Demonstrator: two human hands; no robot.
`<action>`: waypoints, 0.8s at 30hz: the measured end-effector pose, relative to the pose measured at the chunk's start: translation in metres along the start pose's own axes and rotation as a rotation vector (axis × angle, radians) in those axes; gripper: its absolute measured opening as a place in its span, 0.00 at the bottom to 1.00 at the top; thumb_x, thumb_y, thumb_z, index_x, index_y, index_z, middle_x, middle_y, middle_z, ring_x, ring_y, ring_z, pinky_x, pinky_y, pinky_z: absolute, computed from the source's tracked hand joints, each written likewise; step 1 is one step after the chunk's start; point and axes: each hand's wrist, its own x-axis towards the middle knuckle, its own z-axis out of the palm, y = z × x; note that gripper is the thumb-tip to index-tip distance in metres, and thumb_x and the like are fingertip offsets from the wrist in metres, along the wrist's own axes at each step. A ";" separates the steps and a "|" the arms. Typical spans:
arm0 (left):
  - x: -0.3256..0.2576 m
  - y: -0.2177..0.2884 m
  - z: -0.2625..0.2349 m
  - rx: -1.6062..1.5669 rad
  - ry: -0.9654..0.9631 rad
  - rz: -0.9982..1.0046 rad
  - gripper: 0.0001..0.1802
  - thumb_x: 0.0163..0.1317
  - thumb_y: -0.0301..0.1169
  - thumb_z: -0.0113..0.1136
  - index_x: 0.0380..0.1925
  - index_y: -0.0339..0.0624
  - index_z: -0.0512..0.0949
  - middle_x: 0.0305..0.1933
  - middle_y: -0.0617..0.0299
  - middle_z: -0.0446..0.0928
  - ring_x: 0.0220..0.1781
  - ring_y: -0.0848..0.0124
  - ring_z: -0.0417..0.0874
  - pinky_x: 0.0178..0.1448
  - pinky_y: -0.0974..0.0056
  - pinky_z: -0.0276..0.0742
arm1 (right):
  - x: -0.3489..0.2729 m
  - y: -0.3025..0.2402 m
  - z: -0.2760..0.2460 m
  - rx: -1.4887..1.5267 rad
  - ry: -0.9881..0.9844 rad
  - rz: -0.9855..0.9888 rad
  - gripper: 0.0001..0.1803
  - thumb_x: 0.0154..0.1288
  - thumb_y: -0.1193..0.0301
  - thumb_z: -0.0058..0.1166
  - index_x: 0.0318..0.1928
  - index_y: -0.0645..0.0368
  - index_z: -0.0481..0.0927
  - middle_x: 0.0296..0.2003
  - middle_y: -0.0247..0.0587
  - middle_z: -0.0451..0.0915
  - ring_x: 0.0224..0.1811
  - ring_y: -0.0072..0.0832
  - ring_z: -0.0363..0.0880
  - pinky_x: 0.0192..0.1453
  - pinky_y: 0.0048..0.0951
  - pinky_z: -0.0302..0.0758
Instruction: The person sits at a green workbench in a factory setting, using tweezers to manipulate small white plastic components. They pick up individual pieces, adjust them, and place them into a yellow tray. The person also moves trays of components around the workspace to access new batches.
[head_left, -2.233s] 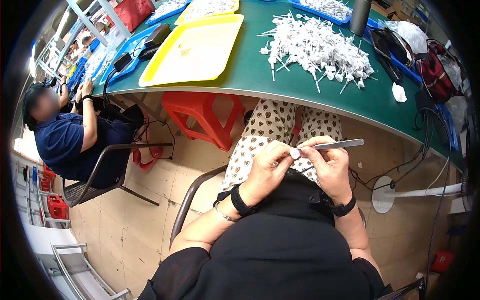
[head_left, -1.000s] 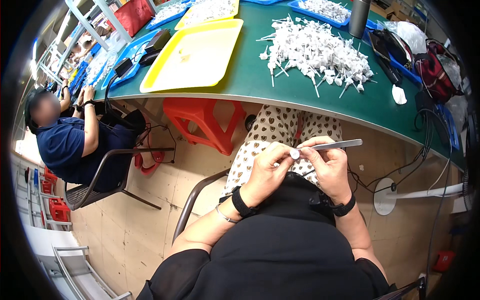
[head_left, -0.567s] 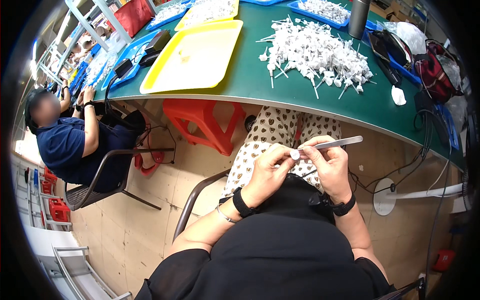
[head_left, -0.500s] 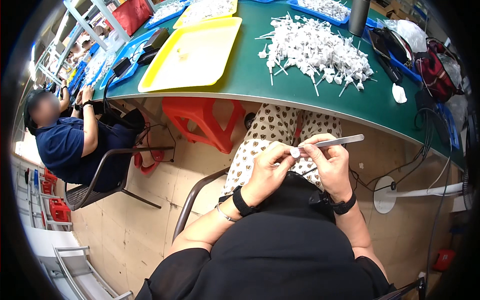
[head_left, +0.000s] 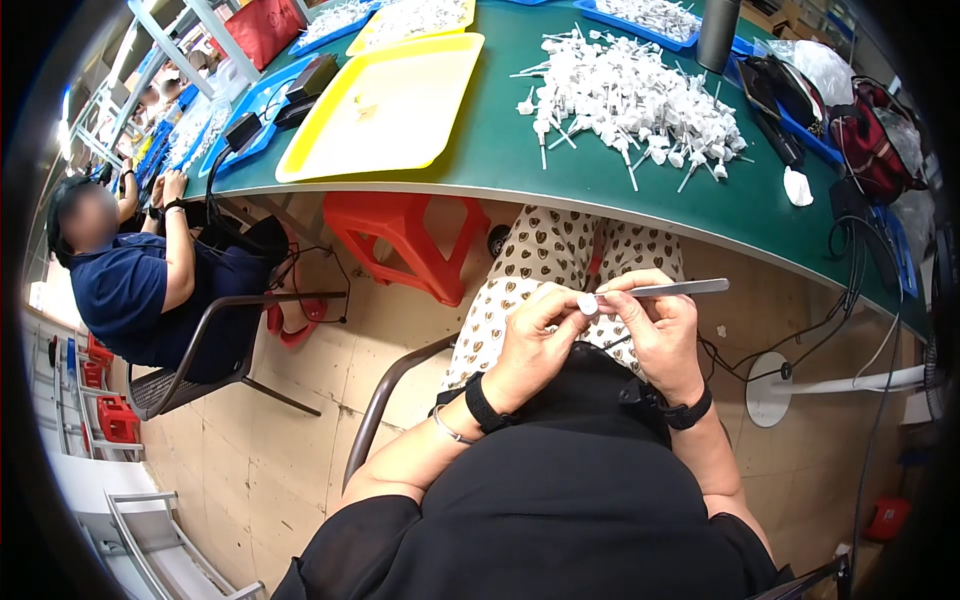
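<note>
Tweezers, slim, grey metal (head_left: 665,289): pinched shut between thumb and fingers of the right hand (head_left: 655,330), below the near edge of the green-topped work table (head_left: 500,150) and above the lap. Long axis runs nearly level, rising slightly to the right; working tips point left, blunt rear end points right, past the hand.

Small white round plastic piece (head_left: 588,303): held at the tips of the tweezers, gripped by the curled fingertips of the left hand (head_left: 535,335), just under the table's near edge. Its own orientation is too small to tell.

Both hands touch at the fingertips, a black band on each wrist.

On the table: heap of white plastic stemmed parts (head_left: 635,95) at right centre; flat yellow plastic tray (head_left: 385,105) to its left.

Beneath the table: red plastic stool (head_left: 405,240). A seated person in a dark blue shirt (head_left: 130,295) works at the table's far left end.
</note>
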 end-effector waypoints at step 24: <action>-0.001 -0.005 -0.005 -0.070 0.023 -0.033 0.07 0.60 0.17 0.63 0.38 0.36 0.81 0.38 0.60 0.81 0.37 0.72 0.83 0.40 0.69 0.80 | -0.002 -0.004 -0.008 -0.046 0.016 -0.080 0.05 0.64 0.80 0.62 0.40 0.67 0.83 0.36 0.37 0.83 0.32 0.19 0.81 0.36 0.21 0.76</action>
